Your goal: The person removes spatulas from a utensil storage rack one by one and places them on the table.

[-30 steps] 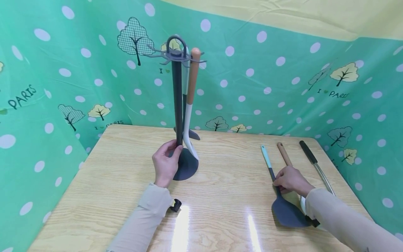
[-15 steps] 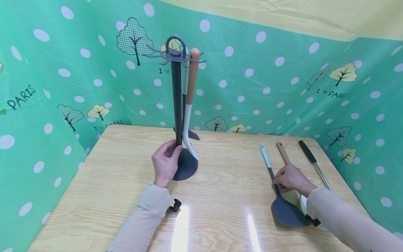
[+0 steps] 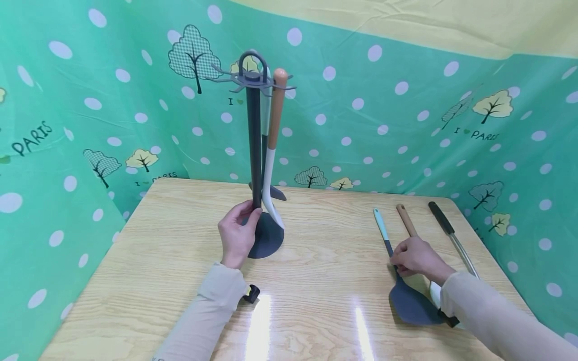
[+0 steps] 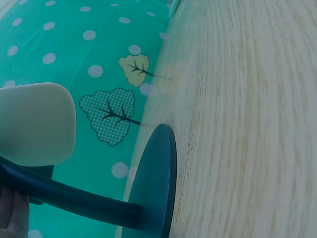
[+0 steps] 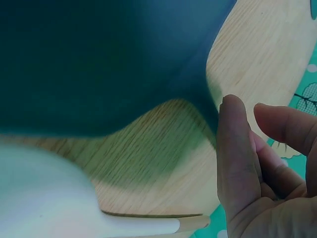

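Observation:
My left hand [image 3: 237,235] grips the lower pole of a dark utensil rack [image 3: 254,145] in the head view; its round base [image 4: 156,178] stands on the table in the left wrist view. Hanging from the rack are a white turner with a wooden handle [image 3: 276,118] and a second utensil, mostly hidden behind. At the right, my right hand [image 3: 417,258] is at the neck of a dark turner [image 3: 413,303] with a mint handle. In the right wrist view its fingers [image 5: 235,148] lie against the neck, with a gap between the digits' tips. The turner lies on the table.
To the right lie a white utensil with a wooden handle [image 3: 406,219], partly under my forearm, and a utensil with a black handle and metal shaft [image 3: 451,230]. A patterned green cloth [image 3: 343,110] hangs behind the wooden table [image 3: 325,240].

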A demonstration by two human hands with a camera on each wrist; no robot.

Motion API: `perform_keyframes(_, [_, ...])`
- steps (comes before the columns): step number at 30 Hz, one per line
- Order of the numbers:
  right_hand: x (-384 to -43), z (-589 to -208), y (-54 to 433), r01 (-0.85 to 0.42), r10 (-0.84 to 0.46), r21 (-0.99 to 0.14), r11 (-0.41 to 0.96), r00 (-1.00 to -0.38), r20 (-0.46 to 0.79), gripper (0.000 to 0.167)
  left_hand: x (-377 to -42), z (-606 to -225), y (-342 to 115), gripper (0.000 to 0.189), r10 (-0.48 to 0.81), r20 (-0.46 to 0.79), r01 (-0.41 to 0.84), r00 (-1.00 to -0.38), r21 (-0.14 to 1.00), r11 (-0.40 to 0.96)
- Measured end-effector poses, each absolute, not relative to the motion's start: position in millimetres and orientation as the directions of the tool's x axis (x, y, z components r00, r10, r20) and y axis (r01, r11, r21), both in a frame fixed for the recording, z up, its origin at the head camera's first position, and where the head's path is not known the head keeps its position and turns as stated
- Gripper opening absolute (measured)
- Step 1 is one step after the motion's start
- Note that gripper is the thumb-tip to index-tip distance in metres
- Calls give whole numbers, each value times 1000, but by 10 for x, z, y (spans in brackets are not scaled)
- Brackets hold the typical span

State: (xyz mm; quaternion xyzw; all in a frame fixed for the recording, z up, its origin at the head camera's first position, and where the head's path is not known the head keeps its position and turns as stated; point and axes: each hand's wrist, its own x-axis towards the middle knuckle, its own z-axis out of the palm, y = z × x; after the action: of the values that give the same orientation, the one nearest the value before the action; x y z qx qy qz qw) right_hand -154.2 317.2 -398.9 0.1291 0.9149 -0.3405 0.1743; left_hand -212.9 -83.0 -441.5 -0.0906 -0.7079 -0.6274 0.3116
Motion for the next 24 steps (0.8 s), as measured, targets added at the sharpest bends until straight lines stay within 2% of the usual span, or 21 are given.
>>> perform_keyframes(10, [-1569, -3907, 3053, 287, 78, -607, 741, -935, -347, 15, -2134, -4404, -817, 24, -271, 549, 515, -791, 836, 191])
perform_keyframes(18, [-1578, -3822, 2911, 207, 11, -690, 694, -961, -277, 17, -1959, -4135, -774, 22, -263, 539, 500, -800, 842, 202])
perform_keyframes(24, [-1559, -3818, 2765, 218, 4, -709, 671, -957, -291, 13, -1930, -4111, -772, 22, -268, 539, 499, -799, 842, 207])
